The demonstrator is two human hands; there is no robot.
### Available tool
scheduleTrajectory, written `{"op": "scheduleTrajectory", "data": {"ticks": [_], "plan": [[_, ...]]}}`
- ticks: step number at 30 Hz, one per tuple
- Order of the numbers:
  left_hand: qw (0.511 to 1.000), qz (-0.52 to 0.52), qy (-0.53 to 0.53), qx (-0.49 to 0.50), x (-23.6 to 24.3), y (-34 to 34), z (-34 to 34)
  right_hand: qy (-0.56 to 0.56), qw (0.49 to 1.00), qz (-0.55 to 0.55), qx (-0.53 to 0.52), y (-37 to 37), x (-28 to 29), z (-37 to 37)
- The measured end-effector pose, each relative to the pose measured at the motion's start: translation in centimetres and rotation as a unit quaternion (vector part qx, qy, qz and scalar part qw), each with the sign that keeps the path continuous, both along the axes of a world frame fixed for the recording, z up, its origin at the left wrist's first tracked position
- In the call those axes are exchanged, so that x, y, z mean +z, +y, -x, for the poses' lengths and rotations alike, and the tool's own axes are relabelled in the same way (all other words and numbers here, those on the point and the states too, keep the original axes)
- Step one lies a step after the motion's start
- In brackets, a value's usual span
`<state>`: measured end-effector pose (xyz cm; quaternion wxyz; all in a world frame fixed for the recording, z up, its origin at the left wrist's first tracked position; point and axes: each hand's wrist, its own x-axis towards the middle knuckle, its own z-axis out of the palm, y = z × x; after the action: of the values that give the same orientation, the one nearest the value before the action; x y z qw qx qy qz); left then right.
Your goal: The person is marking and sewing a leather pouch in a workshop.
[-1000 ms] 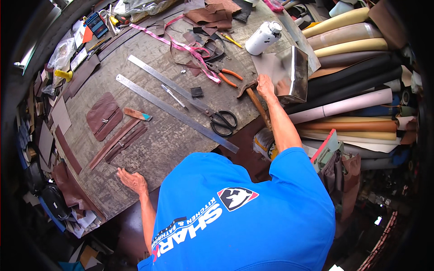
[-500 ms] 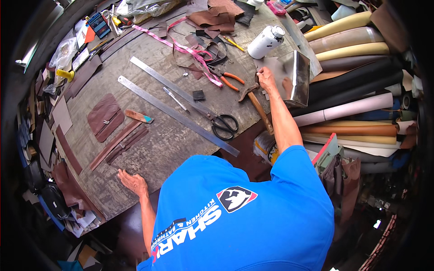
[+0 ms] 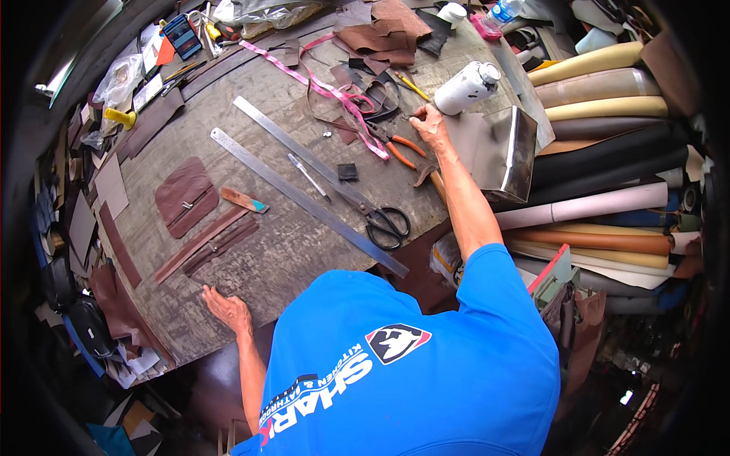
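Down nearest, the left hand [image 3: 230, 310] lies with fingers loosely spread, holding nothing, on the scuffed worktable [image 3: 266, 266] below brown leather strips [image 3: 199, 242]. Farther up, the hammer [image 3: 438, 187] slants under the right forearm [image 3: 471, 197], its handle partly hidden. Orange-handled pliers [image 3: 400, 156] point their dark jaws up-left. Beyond, the right hand [image 3: 431, 128] has curled fingers; I can't make out whether they grip anything. Just beside it, the dark-flecked white bottle [image 3: 462, 91] slants lengthwise up-right towards its cap.

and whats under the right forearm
A hammer runs under the right forearm in this view. Its head and part of its handle show to the left; the rest is covered, and whatever else lies there can't be seen.
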<state>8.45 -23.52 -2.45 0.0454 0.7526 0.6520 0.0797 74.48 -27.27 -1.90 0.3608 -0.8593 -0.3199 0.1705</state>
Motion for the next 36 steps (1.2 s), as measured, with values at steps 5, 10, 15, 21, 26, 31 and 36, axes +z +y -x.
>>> {"op": "scheduleTrajectory", "data": {"ticks": [5, 10, 15, 21, 26, 31, 36], "plan": [[1.0, -0.002, -0.011, 0.004, 0.1, -0.1, -0.3, -0.121, 0.992, 0.019, 0.041, 1.7, -0.4, 1.4], [1.0, 0.008, -0.014, 0.02, 0.6, -0.1, -0.9, -0.152, 0.976, 0.09, 0.132, 1.0, -0.4, 1.7], [1.0, -0.005, -0.01, 0.012, 0.1, 0.0, -0.8, -0.13, 0.986, 0.043, 0.097, -1.2, 1.2, -0.1], [1.0, -0.02, 0.006, 0.017, -0.3, -0.1, -0.6, 0.115, 0.991, -0.053, -0.035, -0.3, 1.5, 0.5], [1.0, -0.009, -0.017, 0.01, 0.2, 0.2, -0.8, -0.054, 0.998, -0.022, -0.022, 1.9, -3.4, -0.5], [0.999, 0.01, -0.024, 0.024, 0.7, -0.3, -1.0, -0.058, 0.997, -0.041, -0.036, 3.3, -3.7, 0.9], [0.999, 0.008, -0.015, 0.034, 0.5, -0.2, -1.1, -0.01, 0.997, -0.06, -0.055, 3.9, -2.2, 0.8]]}}
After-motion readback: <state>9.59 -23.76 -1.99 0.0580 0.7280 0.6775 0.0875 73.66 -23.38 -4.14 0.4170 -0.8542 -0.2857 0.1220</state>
